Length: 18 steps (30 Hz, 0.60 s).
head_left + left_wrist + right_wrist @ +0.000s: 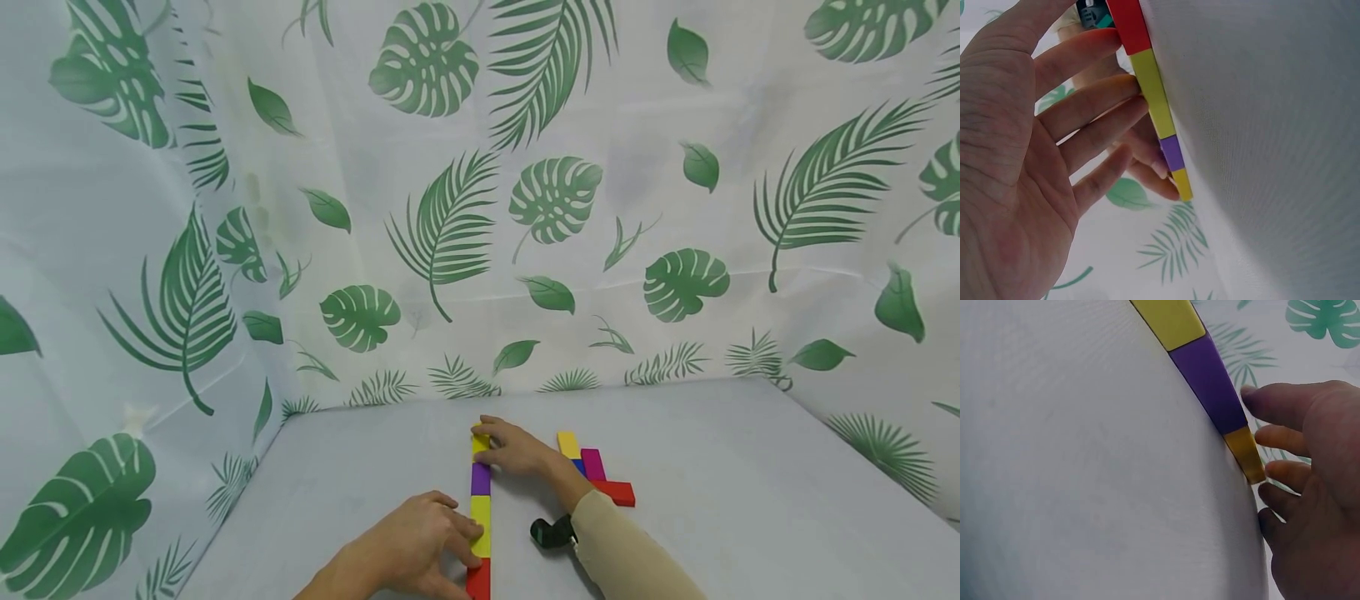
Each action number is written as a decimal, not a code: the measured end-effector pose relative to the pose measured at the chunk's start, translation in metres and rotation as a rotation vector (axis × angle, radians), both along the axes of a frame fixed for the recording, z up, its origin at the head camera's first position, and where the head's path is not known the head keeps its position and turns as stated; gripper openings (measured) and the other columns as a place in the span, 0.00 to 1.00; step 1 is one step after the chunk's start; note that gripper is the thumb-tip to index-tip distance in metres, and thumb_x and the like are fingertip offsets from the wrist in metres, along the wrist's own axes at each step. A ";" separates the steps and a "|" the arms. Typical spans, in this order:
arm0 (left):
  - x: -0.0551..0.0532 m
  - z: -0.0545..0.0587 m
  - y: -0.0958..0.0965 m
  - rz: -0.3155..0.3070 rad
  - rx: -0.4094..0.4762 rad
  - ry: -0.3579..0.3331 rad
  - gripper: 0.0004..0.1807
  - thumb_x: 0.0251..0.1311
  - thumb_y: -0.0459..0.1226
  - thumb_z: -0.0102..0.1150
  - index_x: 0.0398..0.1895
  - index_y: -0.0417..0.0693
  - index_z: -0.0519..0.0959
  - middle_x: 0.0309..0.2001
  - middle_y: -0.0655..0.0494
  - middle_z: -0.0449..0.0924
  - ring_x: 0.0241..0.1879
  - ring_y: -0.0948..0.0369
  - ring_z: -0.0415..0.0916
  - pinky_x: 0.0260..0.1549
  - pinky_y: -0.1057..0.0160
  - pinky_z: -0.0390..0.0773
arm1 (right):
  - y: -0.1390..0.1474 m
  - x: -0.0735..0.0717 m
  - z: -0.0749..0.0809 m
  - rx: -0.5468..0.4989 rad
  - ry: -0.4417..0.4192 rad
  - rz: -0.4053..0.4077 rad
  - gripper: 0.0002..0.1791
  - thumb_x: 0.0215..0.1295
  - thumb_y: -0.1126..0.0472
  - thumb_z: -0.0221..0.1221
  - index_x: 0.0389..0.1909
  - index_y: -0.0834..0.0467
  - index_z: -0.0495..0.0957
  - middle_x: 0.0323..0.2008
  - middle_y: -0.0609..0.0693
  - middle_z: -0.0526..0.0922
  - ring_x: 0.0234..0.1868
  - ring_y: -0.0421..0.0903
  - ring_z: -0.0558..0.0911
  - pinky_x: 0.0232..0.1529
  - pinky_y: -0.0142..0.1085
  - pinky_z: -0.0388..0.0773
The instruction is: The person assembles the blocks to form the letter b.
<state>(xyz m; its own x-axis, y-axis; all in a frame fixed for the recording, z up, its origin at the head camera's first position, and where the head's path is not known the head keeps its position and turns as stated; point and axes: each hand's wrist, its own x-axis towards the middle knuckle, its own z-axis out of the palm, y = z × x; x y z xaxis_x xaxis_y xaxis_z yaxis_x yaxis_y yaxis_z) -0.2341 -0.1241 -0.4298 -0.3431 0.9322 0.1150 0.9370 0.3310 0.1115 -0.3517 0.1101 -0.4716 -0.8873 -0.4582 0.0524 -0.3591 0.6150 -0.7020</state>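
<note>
A straight row of blocks runs away from me on the table: a red block [480,577], a long yellow block [481,512], a purple block [481,479] and a yellow block at the far end [480,446]. My right hand [517,447] reaches over from the right and pinches the far yellow block between thumb and fingers. Beside the near part of the row, my left hand [420,537] has its fingers spread and fairly straight. Its fingertips [1132,85] touch the side of the long yellow block and the red block.
Right of the row lies a small group of blocks: a yellow one [569,444], a magenta one [593,463], a red one [617,492] and a partly hidden blue one [580,467]. A dark device [552,533] is on my right wrist. Leaf-printed cloth [555,292] walls the table.
</note>
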 end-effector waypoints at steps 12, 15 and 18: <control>0.001 -0.001 0.000 0.013 -0.006 -0.009 0.19 0.60 0.61 0.70 0.48 0.66 0.91 0.55 0.68 0.87 0.58 0.75 0.80 0.62 0.57 0.79 | 0.026 0.015 0.044 -0.019 0.150 -0.014 0.33 0.74 0.50 0.62 0.77 0.50 0.68 0.78 0.54 0.65 0.80 0.59 0.62 0.74 0.62 0.65; 0.001 0.000 0.000 0.011 -0.006 0.007 0.20 0.59 0.62 0.69 0.48 0.66 0.91 0.55 0.68 0.87 0.58 0.75 0.80 0.62 0.57 0.79 | 0.035 0.020 0.053 -0.004 0.159 -0.013 0.34 0.73 0.48 0.62 0.77 0.49 0.67 0.78 0.51 0.66 0.79 0.56 0.64 0.72 0.59 0.70; 0.001 0.000 0.000 0.008 0.004 0.015 0.20 0.59 0.62 0.70 0.48 0.66 0.91 0.55 0.67 0.87 0.58 0.76 0.80 0.61 0.58 0.79 | 0.044 0.024 0.057 0.019 0.168 -0.009 0.34 0.73 0.48 0.63 0.77 0.48 0.67 0.78 0.51 0.67 0.78 0.56 0.66 0.70 0.59 0.72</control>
